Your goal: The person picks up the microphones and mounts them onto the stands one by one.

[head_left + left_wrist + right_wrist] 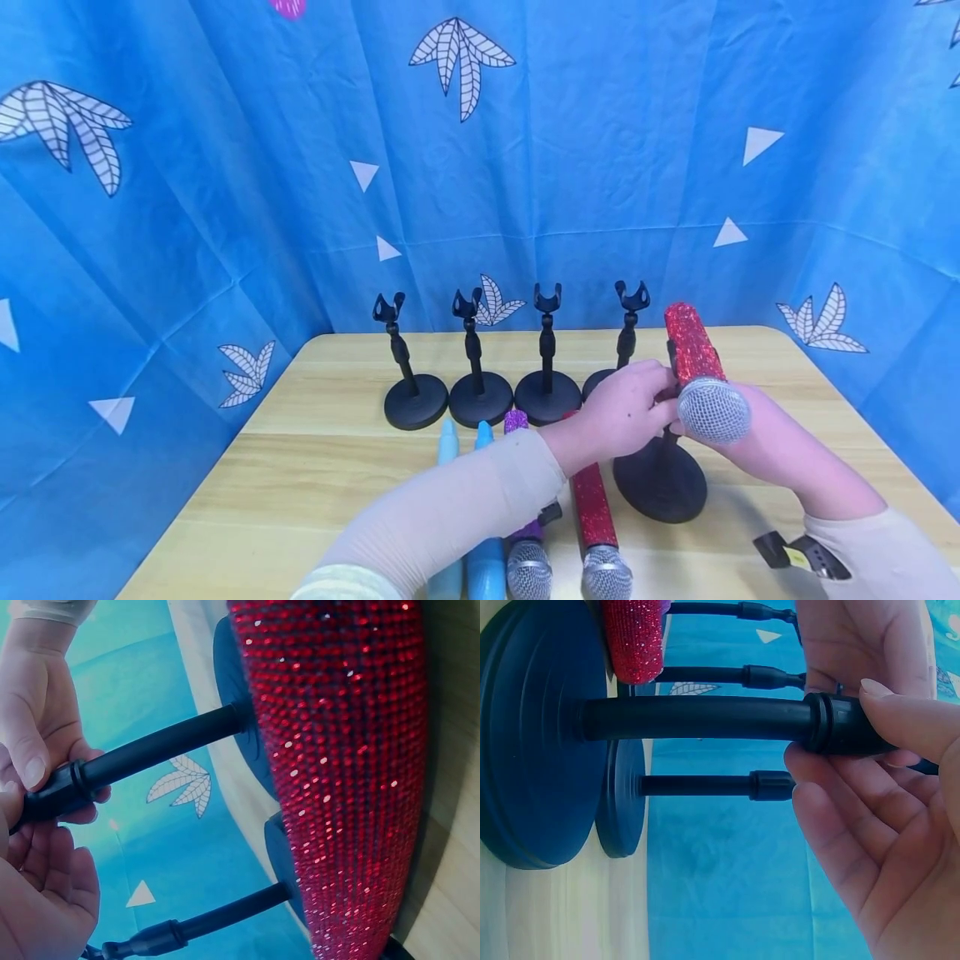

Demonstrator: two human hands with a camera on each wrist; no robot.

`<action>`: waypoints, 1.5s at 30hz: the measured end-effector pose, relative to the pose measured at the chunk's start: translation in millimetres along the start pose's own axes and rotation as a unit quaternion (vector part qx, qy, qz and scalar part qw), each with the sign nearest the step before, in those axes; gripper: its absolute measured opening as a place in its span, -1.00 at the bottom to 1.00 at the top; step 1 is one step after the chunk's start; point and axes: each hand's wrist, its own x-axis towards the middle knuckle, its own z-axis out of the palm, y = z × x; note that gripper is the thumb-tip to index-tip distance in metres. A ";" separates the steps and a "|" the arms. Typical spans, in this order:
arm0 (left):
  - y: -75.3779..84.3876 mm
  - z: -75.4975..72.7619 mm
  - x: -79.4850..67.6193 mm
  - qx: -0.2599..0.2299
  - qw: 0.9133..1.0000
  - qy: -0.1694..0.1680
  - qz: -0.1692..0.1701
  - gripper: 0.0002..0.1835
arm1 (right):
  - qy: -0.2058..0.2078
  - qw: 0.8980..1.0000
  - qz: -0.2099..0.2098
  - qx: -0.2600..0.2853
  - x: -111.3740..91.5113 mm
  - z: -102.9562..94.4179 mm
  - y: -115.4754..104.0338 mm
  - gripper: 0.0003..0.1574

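Observation:
A red glittery microphone sits in the clip of the nearest black microphone stand, tilted with its silver mesh head forward and down. My left hand holds the upper part of this stand, just below the clip. Partly hidden behind the mesh head, my right hand grips the same stand from the other side. The right wrist view shows the right thumb pressed on the stand's collar, with fingers behind it. In the left wrist view both hands meet around that collar.
Several black stands with bare clips, such as this one, line the table's back. Under my left forearm lie another red microphone, a purple one and two blue ones. A blue curtain surrounds the table.

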 end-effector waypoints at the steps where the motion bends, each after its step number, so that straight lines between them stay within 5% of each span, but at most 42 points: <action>1: 0.5 -1.6 0.3 0.002 1.000 0.002 0.003 -0.83 | 0.002 1.000 -0.002 -0.005 0.5 0.0 -0.1 -0.31; 6: 4.4 -11.0 3.6 0.010 1.000 0.007 0.012 -0.83 | 0.030 0.998 -0.047 -0.029 3.4 1.9 -0.3 -0.23; 12: 10.3 -21.4 8.2 0.011 1.000 -0.001 0.011 -0.84 | 0.038 0.993 -0.112 0.009 2.9 4.8 0.1 -0.21; 18: 14.8 -32.7 13.5 0.009 1.000 -0.001 0.024 -0.85 | 0.052 0.984 -0.170 -0.028 4.7 6.9 3.1 -0.58; 21: 17.0 -38.5 16.7 0.017 0.999 0.001 0.032 -0.85 | 0.061 0.979 -0.191 -0.038 6.7 7.7 3.7 -0.60; 26: 19.6 -43.1 18.9 0.029 0.999 -0.004 0.031 -0.83 | 0.065 0.984 -0.165 -0.033 7.7 9.9 2.1 -0.60; 32: 19.9 -44.9 20.5 0.019 1.000 -0.007 0.022 -0.79 | 0.063 0.994 -0.055 -0.068 9.2 15.0 -1.0 -0.56; 35: 19.6 -45.5 20.8 0.015 1.000 -0.011 0.018 -0.79 | 0.054 0.995 -0.043 -0.067 9.7 15.7 -0.8 -0.55; 42: 19.2 -44.4 21.1 0.019 0.999 -0.014 0.022 -0.78 | 0.077 0.977 -0.190 -0.054 5.7 8.0 1.0 -0.58; 45: 19.3 -44.6 22.4 0.023 0.999 -0.013 0.030 -0.78 | 0.089 0.971 -0.210 -0.069 7.5 6.6 1.5 -0.52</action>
